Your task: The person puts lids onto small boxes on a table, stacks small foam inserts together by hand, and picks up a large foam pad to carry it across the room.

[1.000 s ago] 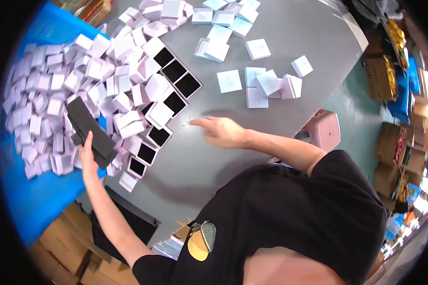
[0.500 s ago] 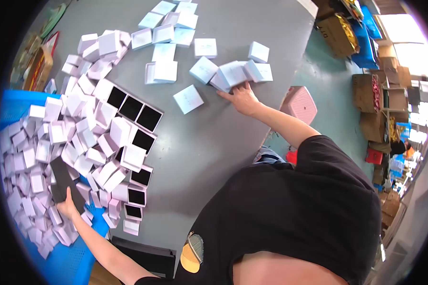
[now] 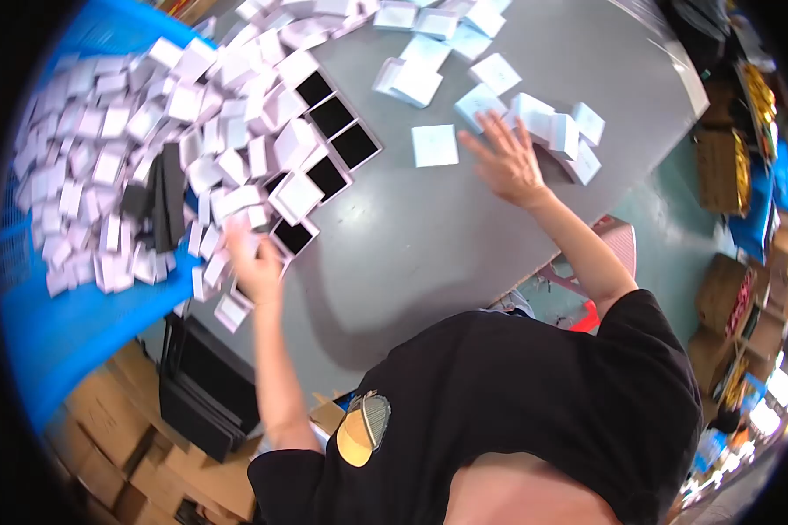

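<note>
Head view, the grey worktop [image 3: 411,245] before me: at half past one, the right hand [image 3: 506,164], fingers fanned wide over the edge of a loose group of white square boxes [image 3: 531,116], contact unclear; at nine o'clock, the left hand [image 3: 256,273], blurred, beside the lower end of a row of black-lined boxes [image 3: 355,146], and whether it grips anything I cannot tell; towards half past nine, dark grey slabs [image 3: 169,201] atop a heap of pale boxes [image 3: 185,101]; at three o'clock, a pink stool [image 3: 620,245]
</note>
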`<state>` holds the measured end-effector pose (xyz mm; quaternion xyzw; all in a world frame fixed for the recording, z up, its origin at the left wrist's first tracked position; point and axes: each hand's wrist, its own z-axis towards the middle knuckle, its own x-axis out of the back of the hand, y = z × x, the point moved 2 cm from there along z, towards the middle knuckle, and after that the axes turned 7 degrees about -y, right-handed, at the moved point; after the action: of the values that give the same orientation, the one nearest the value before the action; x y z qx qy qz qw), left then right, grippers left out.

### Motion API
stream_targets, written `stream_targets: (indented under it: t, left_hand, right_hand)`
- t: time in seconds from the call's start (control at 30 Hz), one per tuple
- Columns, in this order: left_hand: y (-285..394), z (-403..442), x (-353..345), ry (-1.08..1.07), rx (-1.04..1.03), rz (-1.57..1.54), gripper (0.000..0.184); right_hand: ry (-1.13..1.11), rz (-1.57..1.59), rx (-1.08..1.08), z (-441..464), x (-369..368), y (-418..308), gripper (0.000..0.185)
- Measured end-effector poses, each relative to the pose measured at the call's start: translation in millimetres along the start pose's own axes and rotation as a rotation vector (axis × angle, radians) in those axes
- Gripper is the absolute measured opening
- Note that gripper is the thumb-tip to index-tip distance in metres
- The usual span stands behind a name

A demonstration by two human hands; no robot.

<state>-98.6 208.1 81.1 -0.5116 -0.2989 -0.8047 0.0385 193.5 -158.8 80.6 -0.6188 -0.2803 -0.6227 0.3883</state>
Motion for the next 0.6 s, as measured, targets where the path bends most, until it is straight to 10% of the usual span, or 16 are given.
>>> stream_targets:
  t: [0.2,0.6]
  left_hand:
    - [46.2,-94.4,-29.2,-0.17,0.235,0.122,0.053]
    - [65.4,-68.8,-53.7,-0.141,0.135,0.08,0.055]
  right_hand:
    - [-0.213,-0.055,0.273,31.4,-52.9,-64.6,0.049]
    - [-0.379,-0.019,0.165,-14.6,-28.3,39.8,0.057]
